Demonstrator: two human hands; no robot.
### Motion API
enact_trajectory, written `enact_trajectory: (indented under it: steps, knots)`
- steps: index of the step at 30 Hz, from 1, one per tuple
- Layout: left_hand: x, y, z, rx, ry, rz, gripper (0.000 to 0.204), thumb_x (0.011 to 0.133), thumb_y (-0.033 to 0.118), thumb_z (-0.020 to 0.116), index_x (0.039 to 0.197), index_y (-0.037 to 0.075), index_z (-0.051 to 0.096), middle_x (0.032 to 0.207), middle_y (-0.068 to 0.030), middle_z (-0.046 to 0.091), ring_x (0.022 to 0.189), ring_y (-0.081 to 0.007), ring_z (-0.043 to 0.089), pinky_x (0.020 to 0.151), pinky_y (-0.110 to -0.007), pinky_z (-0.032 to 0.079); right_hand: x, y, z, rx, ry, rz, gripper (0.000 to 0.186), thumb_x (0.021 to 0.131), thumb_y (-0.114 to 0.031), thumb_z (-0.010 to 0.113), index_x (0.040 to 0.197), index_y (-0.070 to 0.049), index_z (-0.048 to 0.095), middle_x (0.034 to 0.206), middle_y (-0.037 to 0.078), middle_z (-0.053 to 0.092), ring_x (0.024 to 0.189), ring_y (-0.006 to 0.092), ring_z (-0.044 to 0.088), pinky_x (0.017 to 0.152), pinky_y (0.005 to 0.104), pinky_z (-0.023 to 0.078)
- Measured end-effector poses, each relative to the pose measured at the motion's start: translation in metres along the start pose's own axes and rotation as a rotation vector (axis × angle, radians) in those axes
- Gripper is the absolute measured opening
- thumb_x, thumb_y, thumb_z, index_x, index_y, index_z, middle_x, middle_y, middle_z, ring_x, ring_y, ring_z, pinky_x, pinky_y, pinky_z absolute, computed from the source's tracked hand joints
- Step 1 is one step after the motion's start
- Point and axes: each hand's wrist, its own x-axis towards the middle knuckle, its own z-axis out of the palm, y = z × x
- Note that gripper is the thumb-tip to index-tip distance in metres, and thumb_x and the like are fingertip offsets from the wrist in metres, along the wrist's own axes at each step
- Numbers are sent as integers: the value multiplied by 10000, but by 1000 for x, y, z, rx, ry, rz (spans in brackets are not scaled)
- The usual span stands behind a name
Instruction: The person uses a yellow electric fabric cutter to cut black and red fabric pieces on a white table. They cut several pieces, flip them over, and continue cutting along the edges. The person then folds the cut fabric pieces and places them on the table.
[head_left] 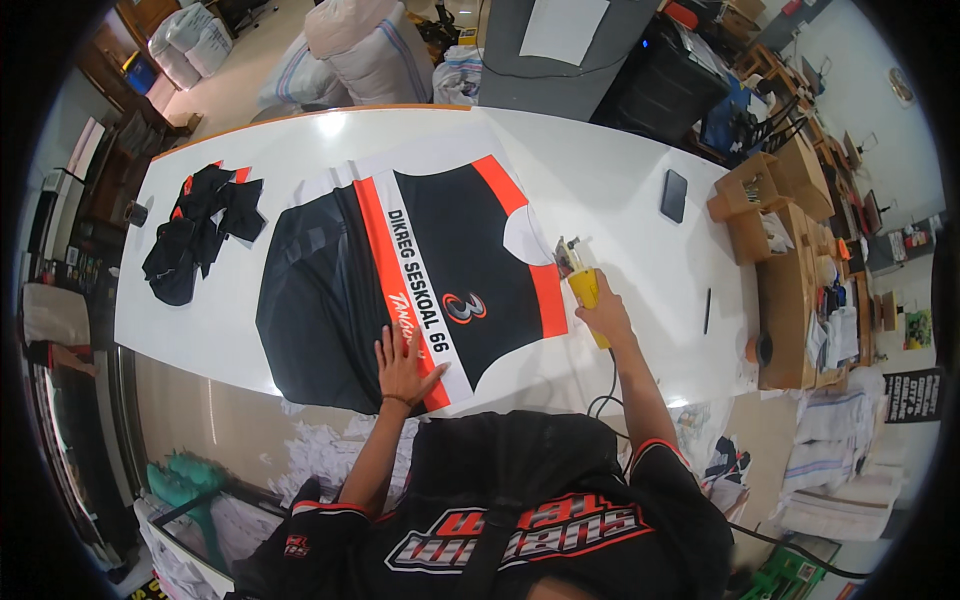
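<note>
Black fabric panels with red and white bands and printed lettering lie spread on the white table. My left hand lies on the lettered band, fingers spread and holding nothing. My right hand grips a yellow electric fabric cutter, whose head is at the panel's right edge, beside a red band and a white curved inset. A cord hangs from the cutter's lower end.
Small black-and-red cut pieces lie at the table's left end. A phone, a thin dark rod and cardboard boxes are at the right. Large sacks and a grey cabinet stand beyond.
</note>
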Motion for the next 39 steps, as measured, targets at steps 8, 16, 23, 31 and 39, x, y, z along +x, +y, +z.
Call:
enact_trajectory:
  steps: [8, 16, 23, 31, 39]
  knots:
    - [-17, -14, -34, -5, -65, -132, 1085, 764, 730, 698, 1597, 141, 327, 1678, -241, 135, 1552, -451, 83, 1233, -605, 74, -30, 47, -28, -61, -122, -140, 948, 717, -249, 740, 1560, -205, 310, 1058, 247, 713, 1024, 442, 685, 858, 507, 558]
    - [29, 36, -7, -104, 54, -39, 1030, 830, 709, 658, 1589, 94, 332, 1661, -249, 183, 1541, -445, 131, 1234, -597, 96, -1, 38, -33, -194, -124, -177, 986, 708, -266, 756, 1575, -258, 286, 1078, 217, 713, 1019, 432, 682, 856, 514, 563]
    - [50, 84, 10, -183, 52, 31, 1025, 833, 686, 666, 1573, 60, 335, 1650, -286, 163, 1536, -463, 124, 1223, -601, 119, 15, 27, -37, -255, -149, -215, 996, 700, -280, 754, 1577, -264, 281, 1097, 250, 709, 1016, 454, 683, 881, 516, 559]
    - [47, 114, 24, -121, -2, -23, 1149, 785, 750, 670, 1612, 76, 242, 1660, -298, 93, 1542, -480, 56, 1212, -636, 111, 27, 15, -35, -258, -186, -241, 1020, 718, -295, 762, 1595, -289, 241, 1134, 218, 697, 1076, 418, 664, 899, 511, 550]
    - [32, 99, 6, -101, -128, -51, 1183, 739, 765, 698, 1617, 110, 251, 1677, -275, 35, 1551, -467, 13, 1219, -634, 96, 49, 55, -62, -476, -238, -341, 761, 708, -301, 752, 1392, -152, 453, 1037, 190, 709, 971, 400, 694, 836, 500, 566]
